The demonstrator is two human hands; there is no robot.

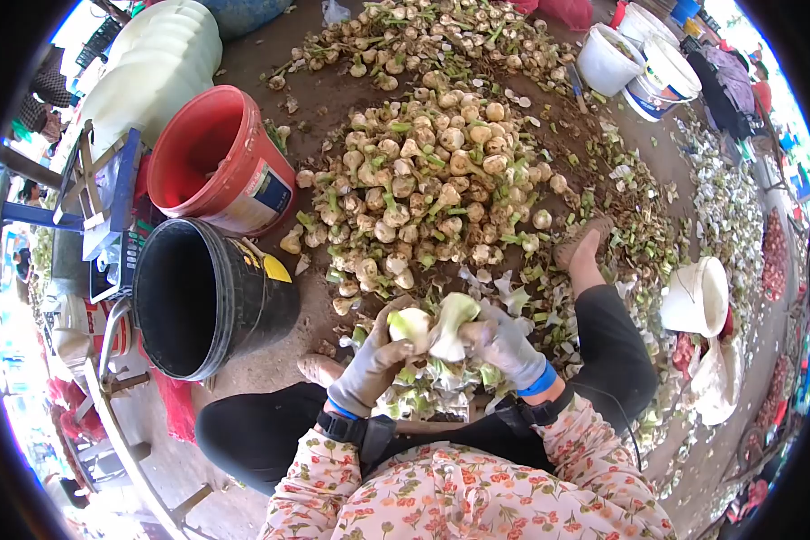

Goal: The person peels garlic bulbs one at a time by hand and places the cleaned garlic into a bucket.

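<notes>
Basically 2 gloved hands meet over the lap: the left hand (369, 364), in a soiled grey knit glove, is curled round a smooth, round white bulb w/ green tinge (410, 326), its pale face turned up, prob. so the surface can be seen. The right hand (510, 346), gloved likewise, pinches a pale green-white leafy piece w/ flared top (454, 326) right beside the bulb; can't tell if the 2 are joined. Fingers are closed in on both sides, so neither hand is wide. Work sits close to the body, approx. centred b/w the spread dark-trousered legs (614, 346), presumably b/c loose pale-green peelings (445, 378) can drop there. Just ahead is a big heap of brown-skinned bulbs w/ green stalks (432, 180), likely kept near for an easy reach; a 2nd, similar far heap (441, 40) lies beyond. To the left, a red plastic bucket w/ printed label (270, 193) and a black plastic bucket w/ yellow patch (261, 306) stand near, mouths uncovered, prob. for quick access. Farther right is a white plastic bucket (684, 299), near more scattered skins.
</notes>
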